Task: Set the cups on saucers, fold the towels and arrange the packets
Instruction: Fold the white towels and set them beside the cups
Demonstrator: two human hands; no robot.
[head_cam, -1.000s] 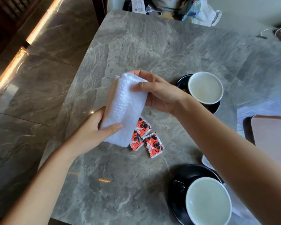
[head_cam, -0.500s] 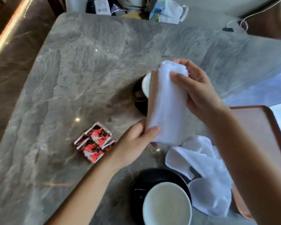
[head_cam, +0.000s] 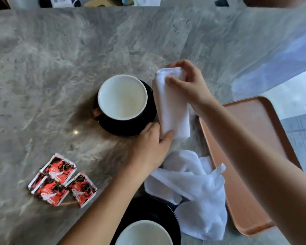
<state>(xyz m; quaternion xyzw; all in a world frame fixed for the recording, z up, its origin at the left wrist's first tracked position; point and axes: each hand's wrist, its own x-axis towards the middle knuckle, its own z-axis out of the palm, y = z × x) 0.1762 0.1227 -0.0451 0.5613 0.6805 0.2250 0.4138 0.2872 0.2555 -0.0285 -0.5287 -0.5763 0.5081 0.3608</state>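
Note:
Both hands hold a folded white towel (head_cam: 173,106) lengthwise, just right of a cup. My left hand (head_cam: 149,145) pinches its near end and my right hand (head_cam: 187,85) grips its far end. A white-lined dark cup (head_cam: 122,97) stands on a black saucer (head_cam: 148,121) left of the towel. A second cup (head_cam: 143,233) sits on another black saucer (head_cam: 166,214) at the bottom edge. A crumpled white towel (head_cam: 198,188) lies between that saucer and the tray. Three red packets (head_cam: 60,181) lie overlapping at the lower left.
A salmon-coloured tray (head_cam: 254,131) lies at the right on the grey marble table (head_cam: 60,59), partly under my right arm. Bags and clutter line the table's far edge.
The view swung left to right across the table. Both hands carried the folded towel from above the packets to just right of the far cup, lowering it towards the table.

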